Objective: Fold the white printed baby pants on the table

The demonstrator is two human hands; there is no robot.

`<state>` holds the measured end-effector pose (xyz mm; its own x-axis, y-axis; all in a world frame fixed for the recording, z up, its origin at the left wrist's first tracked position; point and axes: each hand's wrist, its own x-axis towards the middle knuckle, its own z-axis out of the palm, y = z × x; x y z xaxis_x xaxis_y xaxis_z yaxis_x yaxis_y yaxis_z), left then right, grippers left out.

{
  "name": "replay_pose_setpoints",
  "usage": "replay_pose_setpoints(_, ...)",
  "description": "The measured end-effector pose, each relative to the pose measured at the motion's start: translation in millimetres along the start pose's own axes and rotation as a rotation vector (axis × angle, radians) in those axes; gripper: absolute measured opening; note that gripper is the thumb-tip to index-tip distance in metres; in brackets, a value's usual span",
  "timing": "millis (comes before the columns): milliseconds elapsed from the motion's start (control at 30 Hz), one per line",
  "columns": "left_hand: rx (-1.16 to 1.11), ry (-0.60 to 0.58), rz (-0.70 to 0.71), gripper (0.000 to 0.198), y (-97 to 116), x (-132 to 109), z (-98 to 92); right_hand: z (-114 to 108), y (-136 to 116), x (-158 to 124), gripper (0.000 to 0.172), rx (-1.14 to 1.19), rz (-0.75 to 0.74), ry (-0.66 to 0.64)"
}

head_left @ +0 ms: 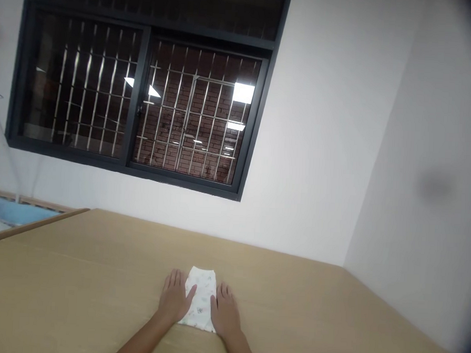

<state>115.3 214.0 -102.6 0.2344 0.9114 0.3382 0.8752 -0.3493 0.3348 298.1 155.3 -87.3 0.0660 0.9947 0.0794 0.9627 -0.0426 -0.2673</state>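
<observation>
A small folded cloth (201,299), white with a faint printed pattern, lies flat on the tan worktop (311,312), low in the view and a little left of centre. Both hands rest on it with fingers spread and flat, gripping nothing: the left hand (174,298) covers the cloth's left edge, its thumb lying across the fabric, and the right hand (225,313) presses on the right edge, so that the cloth shows between them. Both forearms run down out of the bottom of the view. The worktop stretches away to a white wall (319,149), and a second white wall closes in on the right. High on the far wall sits a dark-framed window (145,87) with metal bars, brickwork visible behind the glass. At the far left, beyond the worktop's edge, there is a blue surface (8,212) with a wooden rim.
</observation>
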Motion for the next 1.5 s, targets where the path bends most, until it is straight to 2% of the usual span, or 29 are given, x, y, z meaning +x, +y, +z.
replay_pose_setpoints(67,0.013,0.012,-0.043,0.082,0.3,-4.4,3.4,-5.2,2.8,2.0,0.065,0.044,-0.012,0.021)
replay_pose_setpoints(133,0.019,0.022,-0.034,0.078,2.1,-8.5,-1.3,-13.5,4.0,0.8,0.060,0.130,-0.066,0.063)
replay_pose_setpoints(233,-0.058,0.011,0.118,0.057,3.2,-16.6,-24.8,-27.6,3.7,-12.1,0.046,0.316,-0.222,0.141)
replay_pose_setpoints(333,-0.207,-0.112,0.273,0.028,-3.5,-29.2,-52.3,-36.2,4.3,-36.0,0.027,0.435,-0.408,0.123)
replay_pose_setpoints(400,-0.256,-0.228,0.341,0.029,-12.2,-39.4,-62.1,-36.3,6.8,-52.0,0.021,0.447,-0.497,0.052)
replay_pose_setpoints(433,-0.260,-0.267,0.365,0.030,-17.0,-44.5,-63.5,-34.8,8.6,-58.5,0.025,0.445,-0.522,0.020)
replay_pose_setpoints(533,-0.222,-0.270,0.418,0.021,-28.1,-57.6,-57.5,-26.6,14.0,-69.0,0.034,0.453,-0.528,0.000)
replay_pose_setpoints(633,-0.134,-0.220,0.479,0.019,-29.8,-66.6,-49.8,-19.7,15.5,-71.5,0.033,0.446,-0.546,0.031)
replay_pose_setpoints(733,-0.090,-0.206,0.509,0.013,-24.1,-77.1,-51.6,-19.3,12.9,-78.4,0.028,0.424,-0.577,0.042)
replay_pose_setpoints(833,-0.186,-0.204,0.507,0.014,-15.9,-92.5,-63.3,-25.0,9.8,-96.0,0.024,0.395,-0.618,0.049)
replay_pose_setpoints(933,-0.352,-0.260,0.433,0.016,-8.3,-107.0,-78.3,-33.5,8.5,-117.1,0.025,0.434,-0.651,0.031)
replay_pose_setpoints(1033,-0.544,-0.337,0.369,0.011,-3.6,-109.6,-89.3,-41.7,7.4,-127.2,0.021,0.579,-0.584,-0.033)
replay_pose_setpoints(1133,-0.747,-0.349,0.320,0.023,-3.8,-96.0,-92.4,-46.3,3.7,-115.9,0.021,0.746,-0.471,-0.042)
replay_pose_setpoints(1233,-0.868,-0.269,0.222,0.034,-8.1,-71.7,-85.3,-41.9,-2.1,-85.0,0.031,0.821,-0.361,0.057)
replay_pose_setpoints(1300,-0.820,-0.216,0.141,0.035,-11.8,-54.2,-74.9,-32.5,-5.4,-59.6,0.032,0.801,-0.267,0.137)
replay_pose_setpoints(1400,-0.628,-0.182,0.023,0.027,-16.8,-33.8,-55.7,-13.1,-7.6,-26.8,0.024,0.739,-0.136,0.230)
replay_pose_setpoints(1500,-0.485,-0.145,-0.070,0.014,-18.9,-26.9,-41.2,-1.2,-7.6,-10.9,0.016,0.692,-0.090,0.264)
